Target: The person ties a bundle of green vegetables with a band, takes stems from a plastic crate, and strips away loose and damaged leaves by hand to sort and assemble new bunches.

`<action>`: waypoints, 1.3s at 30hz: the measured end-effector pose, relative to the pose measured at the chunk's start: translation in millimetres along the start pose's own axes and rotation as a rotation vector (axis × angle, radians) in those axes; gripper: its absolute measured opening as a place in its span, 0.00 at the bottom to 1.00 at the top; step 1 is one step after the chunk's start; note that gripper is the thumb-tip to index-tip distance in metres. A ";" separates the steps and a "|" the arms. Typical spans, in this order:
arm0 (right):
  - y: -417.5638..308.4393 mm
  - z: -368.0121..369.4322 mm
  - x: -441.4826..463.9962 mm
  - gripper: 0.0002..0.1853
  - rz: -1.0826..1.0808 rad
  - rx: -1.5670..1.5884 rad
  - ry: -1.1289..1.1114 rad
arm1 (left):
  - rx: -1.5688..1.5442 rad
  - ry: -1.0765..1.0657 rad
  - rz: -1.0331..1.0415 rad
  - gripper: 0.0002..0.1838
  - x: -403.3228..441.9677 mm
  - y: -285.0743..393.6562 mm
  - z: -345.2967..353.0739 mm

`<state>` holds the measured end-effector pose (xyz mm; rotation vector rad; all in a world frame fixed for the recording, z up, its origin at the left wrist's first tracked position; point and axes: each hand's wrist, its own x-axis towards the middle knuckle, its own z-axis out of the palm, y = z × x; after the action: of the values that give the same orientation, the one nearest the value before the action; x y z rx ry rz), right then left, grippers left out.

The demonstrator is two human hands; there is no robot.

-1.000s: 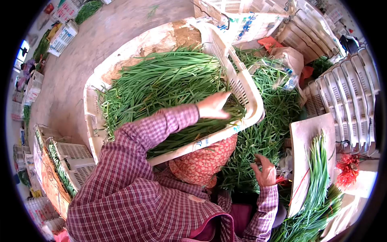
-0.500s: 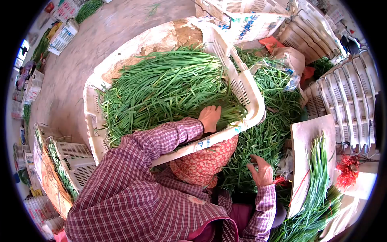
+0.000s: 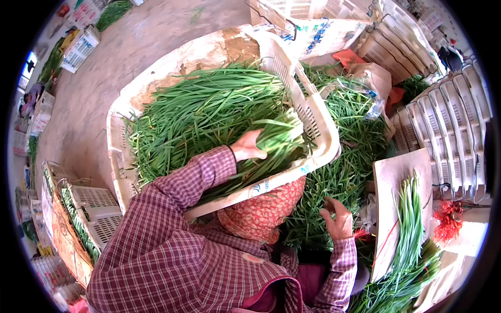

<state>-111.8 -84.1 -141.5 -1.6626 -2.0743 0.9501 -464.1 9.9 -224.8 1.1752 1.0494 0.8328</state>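
Head view: gripped leafy bunch (image 3: 279,134) in left hand (image 3: 247,145), held right hand (image 3: 339,219) empty, half-curled, judged bunch light, limp, bruisable, best grasped near pale ends (image 3: 293,123) beyond left hand.

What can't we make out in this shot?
All in the head view:
Fingertips of the left hand: hidden behind the bunch it holds.
Floor of the basket: covered by greens.
Small print on its near rim: too small to read.
Lower pile: cut off at the bottom edge.
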 end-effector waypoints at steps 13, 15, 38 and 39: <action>-122.7 51.0 124.3 0.62 -0.145 0.849 -0.090 | -0.013 0.148 0.153 0.38 -54.7 37.5 -37.3; -128.1 82.8 141.5 0.63 -0.197 1.137 -0.141 | 0.031 0.131 0.174 0.41 -59.7 44.0 -31.7; -182.2 22.7 109.0 0.17 -0.350 1.010 0.543 | 0.526 -0.079 0.182 0.50 -125.9 75.9 -22.1; -180.1 -4.1 107.2 0.18 -0.455 0.917 0.582 | 0.795 0.006 0.095 0.50 -132.2 47.0 -35.1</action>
<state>-271.5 0.4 -35.3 -0.7950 -1.2273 0.8990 -538.6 -91.8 -153.9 1.8938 1.3916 0.4841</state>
